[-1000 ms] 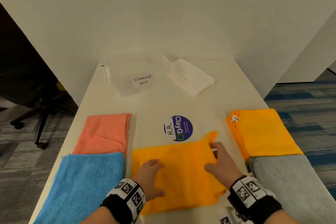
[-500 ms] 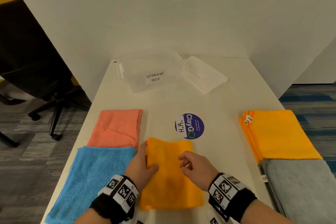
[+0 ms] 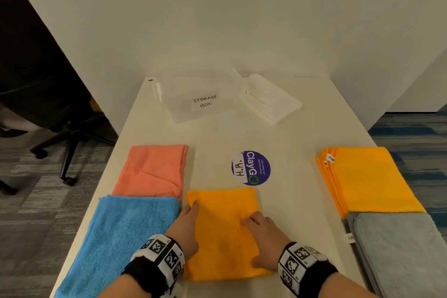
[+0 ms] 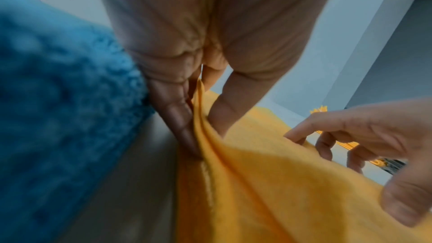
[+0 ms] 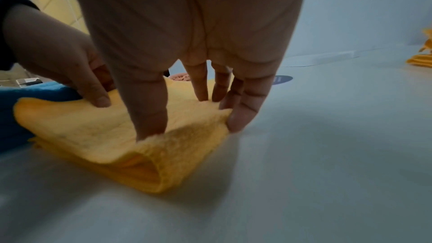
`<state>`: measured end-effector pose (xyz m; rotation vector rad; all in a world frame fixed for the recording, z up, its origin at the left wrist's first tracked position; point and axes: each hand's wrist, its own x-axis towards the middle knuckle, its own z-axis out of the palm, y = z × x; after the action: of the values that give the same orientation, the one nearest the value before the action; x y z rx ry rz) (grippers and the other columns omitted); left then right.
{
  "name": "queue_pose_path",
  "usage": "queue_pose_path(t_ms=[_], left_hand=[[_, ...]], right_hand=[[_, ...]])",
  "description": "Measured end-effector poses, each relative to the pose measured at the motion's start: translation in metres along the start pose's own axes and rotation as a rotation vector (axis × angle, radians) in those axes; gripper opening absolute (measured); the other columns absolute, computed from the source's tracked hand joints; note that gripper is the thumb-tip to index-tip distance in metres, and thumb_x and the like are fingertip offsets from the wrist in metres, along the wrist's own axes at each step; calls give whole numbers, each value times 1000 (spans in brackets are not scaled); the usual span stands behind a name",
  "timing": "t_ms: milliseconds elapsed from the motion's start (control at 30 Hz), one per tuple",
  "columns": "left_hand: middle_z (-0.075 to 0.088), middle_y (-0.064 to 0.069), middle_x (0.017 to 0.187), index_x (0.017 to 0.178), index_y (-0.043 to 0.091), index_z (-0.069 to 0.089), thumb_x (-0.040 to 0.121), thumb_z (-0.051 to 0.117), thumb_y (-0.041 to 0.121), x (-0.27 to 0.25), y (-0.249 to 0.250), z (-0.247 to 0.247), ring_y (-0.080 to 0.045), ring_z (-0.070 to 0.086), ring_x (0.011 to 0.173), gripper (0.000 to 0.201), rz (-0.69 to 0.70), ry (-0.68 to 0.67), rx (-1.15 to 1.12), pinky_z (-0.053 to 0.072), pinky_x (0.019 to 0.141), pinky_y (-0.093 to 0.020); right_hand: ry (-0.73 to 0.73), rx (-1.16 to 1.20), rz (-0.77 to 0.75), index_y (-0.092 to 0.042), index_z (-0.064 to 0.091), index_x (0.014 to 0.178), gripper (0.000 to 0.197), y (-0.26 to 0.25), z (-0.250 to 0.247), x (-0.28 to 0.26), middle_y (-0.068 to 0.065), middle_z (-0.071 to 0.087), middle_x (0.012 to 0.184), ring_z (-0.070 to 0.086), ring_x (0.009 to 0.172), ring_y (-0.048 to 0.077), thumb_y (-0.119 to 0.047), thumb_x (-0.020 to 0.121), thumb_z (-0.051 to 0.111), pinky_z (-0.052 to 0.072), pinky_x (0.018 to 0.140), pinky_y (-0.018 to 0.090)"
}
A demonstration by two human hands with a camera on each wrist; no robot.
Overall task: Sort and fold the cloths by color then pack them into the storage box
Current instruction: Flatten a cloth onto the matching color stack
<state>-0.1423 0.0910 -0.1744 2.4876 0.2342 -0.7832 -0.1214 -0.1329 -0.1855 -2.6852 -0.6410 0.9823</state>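
A folded orange cloth lies at the table's near middle. My left hand pinches its left edge: the fingers lie beside and under the raised edge and the thumb lies on top. My right hand presses flat on the cloth's right part, with straight fingers spread over the folded side. A clear storage box stands open at the far end, with its lid beside it on the right.
A blue cloth and a salmon cloth lie on the left. An orange stack and a grey cloth lie on the right. A round purple sticker marks the table's middle. An office chair stands off to the left.
The orange cloth has been folded in half, right side over to the left. My right hand has come down onto its right part; my left hand now holds the left edge.
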Motion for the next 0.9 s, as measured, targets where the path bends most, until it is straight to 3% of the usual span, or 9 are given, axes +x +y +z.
queue_pose_path(t_ms=[167, 400, 500, 567, 633, 700, 800, 900], left_hand=[[-7, -2, 159, 149, 22, -17, 82, 47, -12, 3, 0, 5, -20, 22, 144, 99, -16, 32, -10, 39, 103, -22], [-7, -5, 159, 149, 19, -19, 82, 47, -13, 8, -1, 11, -21, 22, 143, 99, -12, 61, 15, 38, 107, -26], [-9, -4, 159, 149, 26, -17, 81, 46, -15, 10, -3, 13, -22, 29, 141, 102, 17, 66, 28, 44, 100, -24], [-11, -5, 159, 150, 34, -8, 83, 46, -13, 11, -6, 14, -22, 28, 141, 98, 44, 63, 47, 42, 102, -23], [-9, -4, 159, 152, 32, 7, 89, 44, -4, 11, -7, 14, -23, 19, 144, 81, 82, 37, 64, 30, 112, -26], [-4, -3, 159, 151, 27, 13, 93, 42, -1, 9, -7, 15, -22, 14, 145, 71, 98, 5, 69, 20, 116, -25], [-9, -6, 159, 153, 25, 4, 90, 41, -8, 8, -5, 15, -22, 11, 146, 80, 68, 16, 144, 19, 116, -26], [-9, -6, 159, 152, 25, -3, 90, 44, -8, 9, -3, 16, -22, 17, 145, 85, 47, 24, 172, 25, 115, -28]], right_hand=[[7, -56, 0, -30, 10, 150, 100, 3, 1, -4, -6, 16, 150, 26, 133, 24, -38, 75, 75, 33, 107, 43], [15, -21, 28, -33, 9, 150, 100, 5, 5, -2, -8, 14, 151, 25, 134, 21, -39, 75, 75, 30, 109, 43], [21, 17, 25, -34, 11, 150, 99, 6, 7, -1, -9, 14, 150, 25, 134, 20, -38, 75, 75, 30, 109, 42], [19, 72, 21, -34, 14, 150, 96, 10, 8, 0, -10, 15, 149, 24, 134, 19, -37, 75, 75, 29, 111, 40], [23, 188, 11, -34, 22, 148, 86, 18, 8, -1, -11, 19, 147, 28, 132, 16, -31, 79, 73, 29, 111, 33], [73, 355, -16, -37, 37, 137, 62, 27, 9, -5, -14, 31, 139, 40, 118, 8, -21, 84, 68, 35, 104, 23], [245, 534, 34, -43, 50, 110, 39, 37, 8, -6, -15, 51, 113, 51, 97, 0, -13, 89, 61, 44, 97, 23], [362, 598, 129, -33, 57, 105, 27, 37, 5, 0, -7, 55, 109, 54, 93, 3, -13, 89, 62, 46, 86, 17]])
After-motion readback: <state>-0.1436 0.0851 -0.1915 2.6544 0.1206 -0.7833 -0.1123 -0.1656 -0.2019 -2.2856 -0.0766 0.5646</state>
